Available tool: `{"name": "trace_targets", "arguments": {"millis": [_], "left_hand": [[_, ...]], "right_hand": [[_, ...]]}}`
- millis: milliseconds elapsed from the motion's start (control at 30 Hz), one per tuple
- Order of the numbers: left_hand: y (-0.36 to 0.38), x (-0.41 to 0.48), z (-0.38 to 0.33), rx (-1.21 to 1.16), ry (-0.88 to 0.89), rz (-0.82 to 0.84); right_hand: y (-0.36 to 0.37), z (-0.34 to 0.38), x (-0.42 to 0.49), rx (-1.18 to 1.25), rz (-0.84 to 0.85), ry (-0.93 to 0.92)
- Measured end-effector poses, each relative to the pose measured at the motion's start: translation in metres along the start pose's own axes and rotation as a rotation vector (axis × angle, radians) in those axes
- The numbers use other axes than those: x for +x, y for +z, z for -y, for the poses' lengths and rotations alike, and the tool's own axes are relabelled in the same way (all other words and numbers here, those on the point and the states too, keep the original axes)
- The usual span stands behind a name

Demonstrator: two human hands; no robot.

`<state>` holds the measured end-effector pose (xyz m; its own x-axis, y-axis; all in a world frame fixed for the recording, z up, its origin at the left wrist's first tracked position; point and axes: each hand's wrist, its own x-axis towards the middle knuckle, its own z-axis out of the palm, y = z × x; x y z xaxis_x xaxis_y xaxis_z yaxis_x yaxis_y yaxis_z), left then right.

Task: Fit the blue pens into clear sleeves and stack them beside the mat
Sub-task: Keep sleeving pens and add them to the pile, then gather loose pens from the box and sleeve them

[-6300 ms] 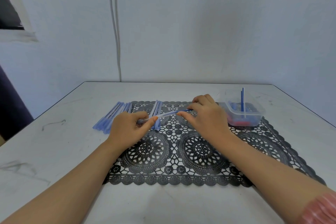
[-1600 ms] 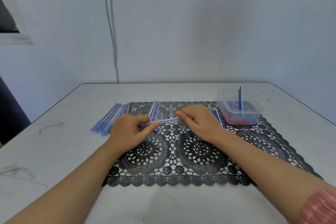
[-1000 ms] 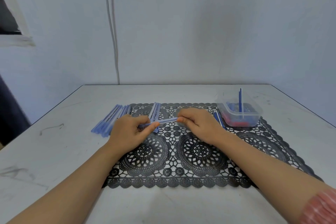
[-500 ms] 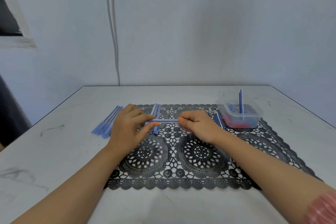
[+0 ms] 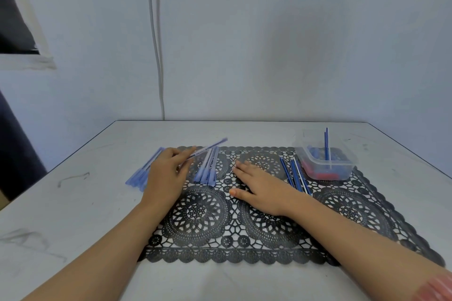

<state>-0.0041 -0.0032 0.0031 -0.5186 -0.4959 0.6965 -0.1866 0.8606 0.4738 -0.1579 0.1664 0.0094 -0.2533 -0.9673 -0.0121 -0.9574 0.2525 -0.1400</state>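
At a pale table (image 5: 73,203), we look down on the black lace mat (image 5: 244,227) that serves as the workspace. The right hand (image 5: 259,184) lies flat on it, fingers spread and holding nothing, near the bare blue pens (image 5: 294,176) it would draw from. A clear tub (image 5: 325,166) on the mat's far right corner holds two more standing upright. Off the mat's left edge lies the finished stack (image 5: 144,173), and a second bundle (image 5: 208,168) waits on the mat. Over the stack, the left hand (image 5: 166,176) pinches one sleeved pen (image 5: 210,148), ready, we judge, to lay it there.
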Motion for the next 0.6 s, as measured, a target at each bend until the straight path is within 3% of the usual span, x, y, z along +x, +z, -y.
{"name": "trace_targets", "arguments": {"millis": [133, 300, 600], "left_hand": [[-0.008, -0.001, -0.008, -0.027, -0.141, -0.058], [-0.013, -0.001, -0.008, 0.211, -0.218, -0.105], [-0.002, 0.0, 0.01, 0.222, -0.182, 0.138]], "right_hand": [[0.002, 0.0, 0.001, -0.013, 0.008, 0.005], [0.002, 0.0, 0.002, -0.022, 0.01, 0.003], [0.003, -0.001, 0.002, -0.022, 0.013, 0.003]]}}
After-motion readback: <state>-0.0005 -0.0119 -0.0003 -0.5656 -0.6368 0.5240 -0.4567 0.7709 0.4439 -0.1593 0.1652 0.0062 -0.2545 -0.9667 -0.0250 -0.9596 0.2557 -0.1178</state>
